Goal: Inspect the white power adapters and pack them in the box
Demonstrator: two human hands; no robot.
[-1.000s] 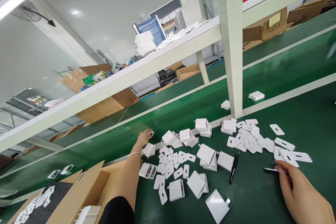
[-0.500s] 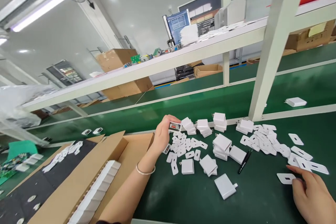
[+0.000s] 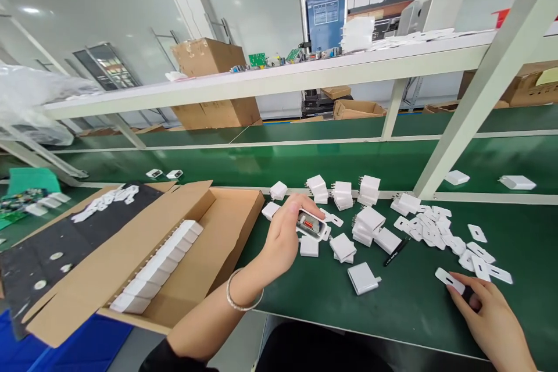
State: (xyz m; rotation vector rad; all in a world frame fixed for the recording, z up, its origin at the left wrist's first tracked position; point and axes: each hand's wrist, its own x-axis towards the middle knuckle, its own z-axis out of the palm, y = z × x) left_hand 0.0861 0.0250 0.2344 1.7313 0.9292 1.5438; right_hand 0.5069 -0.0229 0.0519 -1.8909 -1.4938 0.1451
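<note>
My left hand is closed around a white charger housing. Its open end faces me and shows electronic parts with a red piece inside. At the right, my right hand pinches a white slotted cover plate between thumb and fingers, just above the green bench. Loose cover plates lie in a heap beyond my right hand. White chargers with metal prongs stand in small stacks between the hands, and a black pen-like tool leans by one stack.
An open cardboard box at left holds a row of white chargers. Behind the bench runs a green belt with a few chargers on it. A white shelf crosses above, and a slanted post rises at right.
My right hand has taken hold of a cover plate and lifted it from the bench. My left hand has brought the charger housing nearer, and the view has levelled and tipped down.
</note>
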